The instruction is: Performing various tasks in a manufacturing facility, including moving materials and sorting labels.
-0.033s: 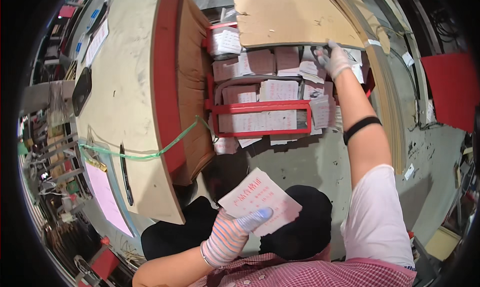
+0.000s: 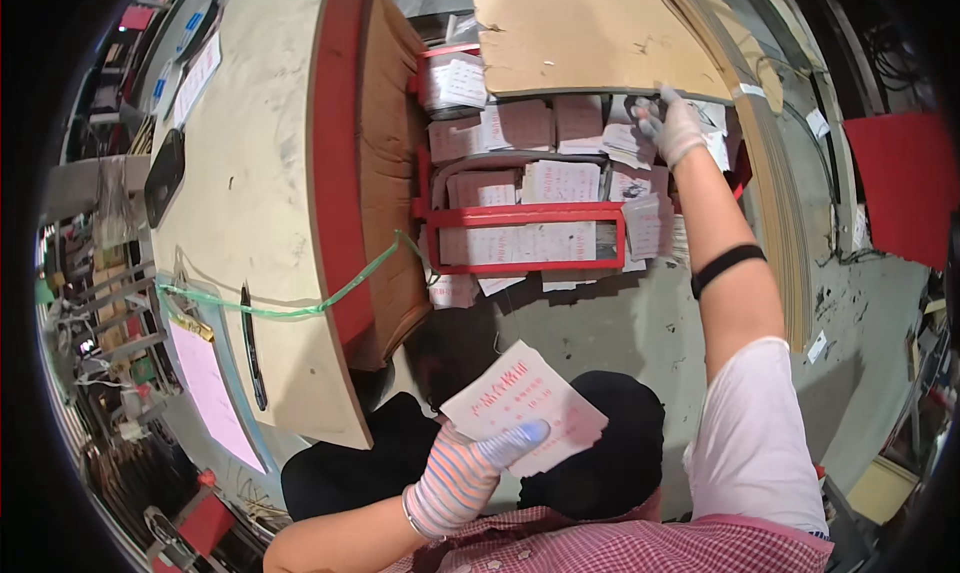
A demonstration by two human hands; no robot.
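Note:
My left hand (image 2: 462, 473), in a striped glove with a bluish thumb, holds a stack of white paper slips (image 2: 524, 409) with red print above my lap. The thumb presses on top of the stack. My right hand (image 2: 675, 130), in a pale glove, reaches far forward to the front edge of a tan board (image 2: 600, 33). Its fingers are bent and apart, near slips (image 2: 626, 143) lying under that edge; nothing plainly shows in them. Several more stacks of printed slips (image 2: 562, 183) lie around a red metal frame (image 2: 525, 214).
A pale worktable (image 2: 265, 163) with a red side stands at left, bearing a phone (image 2: 166, 180), a black pen (image 2: 252, 348) and a pink sheet (image 2: 215, 393). A green strap (image 2: 345, 291) crosses its edge. Upright cardboard sheets (image 2: 785, 223) and a red panel (image 2: 897, 185) are at right.
Almost nothing differs. The whole view shifts very slightly, and the fingers of my right hand move a little at the board's edge. My left hand keeps its stack.

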